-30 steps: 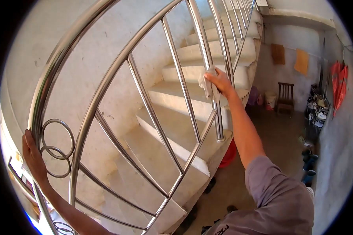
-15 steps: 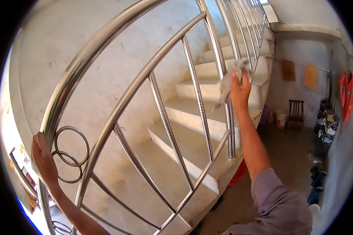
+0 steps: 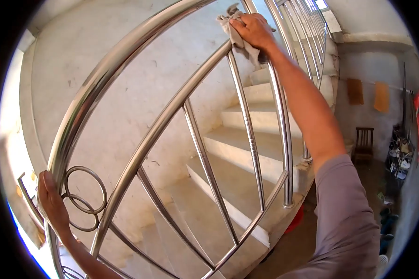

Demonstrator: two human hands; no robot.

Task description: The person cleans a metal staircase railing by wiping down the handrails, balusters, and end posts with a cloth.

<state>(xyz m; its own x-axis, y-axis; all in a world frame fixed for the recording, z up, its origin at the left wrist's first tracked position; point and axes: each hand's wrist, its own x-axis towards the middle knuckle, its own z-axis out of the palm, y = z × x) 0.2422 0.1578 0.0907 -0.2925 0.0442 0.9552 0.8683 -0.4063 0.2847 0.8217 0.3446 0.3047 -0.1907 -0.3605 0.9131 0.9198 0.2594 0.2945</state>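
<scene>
High on the glossy, curving metal railing [image 3: 161, 126], the right hand [image 3: 256, 30] is gripping a crumpled grey cloth [image 3: 233, 31]. Lower on the railing, the left hand [image 3: 53, 204] is touching its thick outer tube [image 3: 60, 153] beside interlocking rings [image 3: 85, 168]; how tightly it is closing I cannot tell. Behind the railing, blocky matte steps [image 3: 260, 121] are rising along a blotchy wall [image 3: 144, 93].

Grey-beige rag [image 3: 240, 41], silver railing [image 3: 162, 129], mauve-grey sleeve [image 3: 347, 209], off-white wall [image 3: 139, 102] with dark flecks, brown chair [image 3: 363, 149]
</scene>
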